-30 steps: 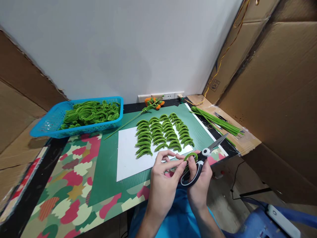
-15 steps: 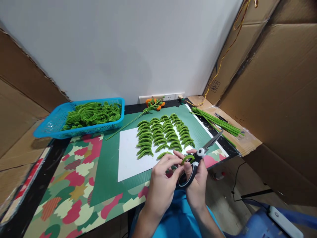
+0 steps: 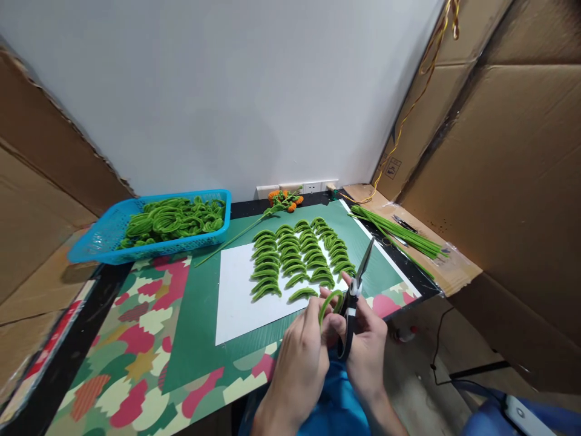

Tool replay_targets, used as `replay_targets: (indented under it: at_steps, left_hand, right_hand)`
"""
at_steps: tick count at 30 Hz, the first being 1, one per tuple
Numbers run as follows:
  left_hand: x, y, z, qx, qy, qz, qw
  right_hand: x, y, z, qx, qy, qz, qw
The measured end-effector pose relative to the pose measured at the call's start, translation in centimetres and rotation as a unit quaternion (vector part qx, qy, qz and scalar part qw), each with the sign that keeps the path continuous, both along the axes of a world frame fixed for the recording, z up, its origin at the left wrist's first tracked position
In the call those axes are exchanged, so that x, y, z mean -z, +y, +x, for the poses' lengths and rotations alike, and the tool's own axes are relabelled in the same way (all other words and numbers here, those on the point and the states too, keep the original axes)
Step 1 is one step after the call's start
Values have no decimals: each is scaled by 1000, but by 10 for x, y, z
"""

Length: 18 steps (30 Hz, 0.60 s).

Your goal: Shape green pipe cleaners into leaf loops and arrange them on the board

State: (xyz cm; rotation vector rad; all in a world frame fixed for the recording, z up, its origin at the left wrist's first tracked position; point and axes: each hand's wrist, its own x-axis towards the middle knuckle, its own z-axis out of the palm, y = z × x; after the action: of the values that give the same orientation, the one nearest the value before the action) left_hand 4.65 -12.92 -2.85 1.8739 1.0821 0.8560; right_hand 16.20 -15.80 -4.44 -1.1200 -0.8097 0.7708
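My left hand (image 3: 303, 345) is closed, its fingers pinching a bent green pipe cleaner (image 3: 327, 304) that arches up between both hands. Black-and-white scissors (image 3: 351, 306) are held in my right hand (image 3: 367, 342), blades pointing up and away. My right thumb and fingers also come close to the pipe cleaner; whether they touch it I cannot tell. Just beyond, several columns of curved green pipe cleaner pieces (image 3: 290, 251) lie on a white sheet (image 3: 233, 303). One single piece (image 3: 303, 294) lies nearest my left hand.
A blue basket (image 3: 149, 251) with green pipe cleaner loops stands at the left. An orange-flowered stem (image 3: 285, 200) lies at the back. Green stems (image 3: 399, 231) and a dark slim tool (image 3: 405, 224) are at the right. Cardboard panels (image 3: 521, 200) flank the table, with a wall behind.
The scissors have swung more upright, and the pipe cleaner now stands in a higher arch between my hands. The view has tilted up slightly.
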Motion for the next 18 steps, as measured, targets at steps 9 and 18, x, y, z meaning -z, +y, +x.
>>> replay_targets:
  at_steps: [9, 18]
  left_hand:
    - [-14, 11, -36, -135, -298, -108, 939]
    - [-34, 21, -61, -184, -421, -43, 887]
  right_hand:
    - [-7, 2, 70, -89, -265, -17, 960]
    - [-69, 18, 98, -318, -579, -167, 732]
